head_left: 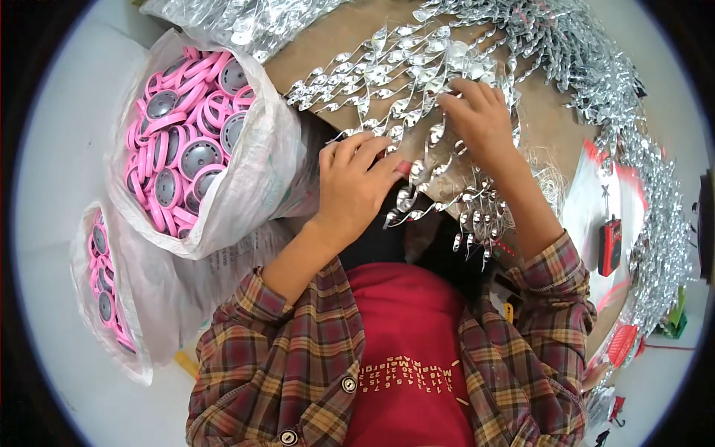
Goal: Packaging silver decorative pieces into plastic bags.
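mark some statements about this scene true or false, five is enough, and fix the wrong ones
1. The bare left hand and the bare right hand are both at shiny silver twisted strips. True.
2. The large white woven sack is full of plain green rings. False: it is filled with round dark grey discs with pink rims.
3. A second white sack also holds pink-rimmed grey discs. True.
4. The boxy red-and-black device is in the left hand. False: it is apart from both hands, to the right of the right forearm.
5. The person wears an open plaid shirt over a red top. True.
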### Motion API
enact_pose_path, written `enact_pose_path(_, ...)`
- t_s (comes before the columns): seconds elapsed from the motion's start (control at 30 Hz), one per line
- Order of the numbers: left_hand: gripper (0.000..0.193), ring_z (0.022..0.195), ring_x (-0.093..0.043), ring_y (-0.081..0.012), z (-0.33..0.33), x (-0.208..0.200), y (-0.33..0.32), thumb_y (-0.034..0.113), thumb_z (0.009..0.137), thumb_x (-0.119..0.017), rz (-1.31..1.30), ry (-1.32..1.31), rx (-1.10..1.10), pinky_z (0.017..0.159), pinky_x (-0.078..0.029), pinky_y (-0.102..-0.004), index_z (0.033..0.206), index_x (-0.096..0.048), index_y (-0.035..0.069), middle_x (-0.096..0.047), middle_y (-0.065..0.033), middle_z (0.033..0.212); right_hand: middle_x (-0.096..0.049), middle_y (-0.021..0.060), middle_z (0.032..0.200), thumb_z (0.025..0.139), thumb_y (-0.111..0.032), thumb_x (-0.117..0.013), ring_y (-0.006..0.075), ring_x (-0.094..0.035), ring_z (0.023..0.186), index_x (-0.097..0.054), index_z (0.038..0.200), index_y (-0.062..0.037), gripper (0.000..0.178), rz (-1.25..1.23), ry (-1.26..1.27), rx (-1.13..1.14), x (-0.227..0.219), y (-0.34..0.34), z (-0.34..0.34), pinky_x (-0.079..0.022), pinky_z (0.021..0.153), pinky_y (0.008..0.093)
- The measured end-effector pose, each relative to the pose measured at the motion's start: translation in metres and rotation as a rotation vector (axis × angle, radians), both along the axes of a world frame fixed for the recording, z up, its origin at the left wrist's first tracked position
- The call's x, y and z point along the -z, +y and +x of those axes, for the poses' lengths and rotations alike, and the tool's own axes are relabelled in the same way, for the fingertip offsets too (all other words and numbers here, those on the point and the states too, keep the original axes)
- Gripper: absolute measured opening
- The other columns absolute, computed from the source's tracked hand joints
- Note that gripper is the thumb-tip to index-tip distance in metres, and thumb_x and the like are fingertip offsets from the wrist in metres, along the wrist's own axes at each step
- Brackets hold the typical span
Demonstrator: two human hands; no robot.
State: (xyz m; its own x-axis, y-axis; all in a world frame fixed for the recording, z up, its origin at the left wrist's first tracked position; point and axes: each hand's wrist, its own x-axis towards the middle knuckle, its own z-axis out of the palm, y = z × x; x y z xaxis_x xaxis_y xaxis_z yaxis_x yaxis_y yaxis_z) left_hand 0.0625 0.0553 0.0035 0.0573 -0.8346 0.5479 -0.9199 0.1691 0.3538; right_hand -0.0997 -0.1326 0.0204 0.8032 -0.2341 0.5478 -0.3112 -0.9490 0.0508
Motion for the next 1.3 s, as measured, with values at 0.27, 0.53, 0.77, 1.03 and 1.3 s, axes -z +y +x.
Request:
enact_pose_path(0.27,0.023,0.094,-0.055,-0.0191,-0.004,-0.002,-0.011,0.008,0.074,-0.063,-0.021,-0.035,-0.023,0.079,-0.036,-0.0385,0.097,-0.064,0.011,-0.061,0.0009,0.098,-0.061,0.0008,0.102,0.069,-0.002,-0.061,0.0196,-0.058,0.088,-0.059,0.090,-0.0113,0.023,-0.072,0.058,-0.031,-0.005,0.005,-0.005,-0.040,0.073,0.0343)
enact_pose_path(0.53,0.035,0.086,-0.057,-0.0242,-0.013,-0.024,-0.012,0.003,0.071,-0.063,-0.058,0.226,0.040,0.076,-0.039,-0.0373,0.105,-0.059,0.010,-0.060,-0.0041,0.095,-0.057,-0.0001,0.092,0.067,-0.007,-0.068,0.0195,-0.055,0.082,-0.062,0.099,-0.0169,0.034,-0.013,0.056,-0.001,-0.020,0.015,0.004,-0.041,0.072,0.0337)
enact_pose_path(0.77,0.028,0.088,-0.058,-0.0239,-0.011,-0.020,-0.012,0.013,0.075,-0.069,-0.063,0.267,0.098,0.077,-0.039,-0.0369,0.102,-0.062,0.012,-0.061,-0.0041,0.099,-0.055,0.0024,0.092,0.059,-0.006,-0.071,0.0221,-0.055,0.085,-0.061,0.094,-0.0151,0.038,-0.047,0.050,0.023,-0.020,0.004,-0.020,-0.042,0.073,0.0351)
enact_pose_path(1.03,0.025,0.098,-0.051,-0.0221,0.012,-0.023,-0.021,0.016,0.073,-0.071,0.036,-0.035,-0.048,0.080,-0.037,-0.0386,0.097,-0.066,0.013,-0.058,-0.0018,0.104,-0.054,0.0052,0.095,0.062,-0.004,-0.069,0.0247,-0.055,0.089,-0.060,0.093,-0.0118,0.034,-0.010,0.146,0.090,-0.017,-0.001,-0.053,-0.042,0.077,0.0379)
enact_pose_path(1.3,0.019,0.098,-0.053,-0.0220,0.017,-0.014,-0.018,0.016,0.074,-0.070,0.062,-0.077,-0.056,0.079,-0.036,-0.0374,0.092,-0.066,0.012,-0.061,-0.0005,0.101,-0.062,0.0078,0.107,0.074,0.000,-0.057,0.0244,-0.057,0.093,-0.065,0.102,-0.0120,0.031,0.101,0.247,0.150,-0.069,0.015,-0.020,-0.043,0.082,0.0360)
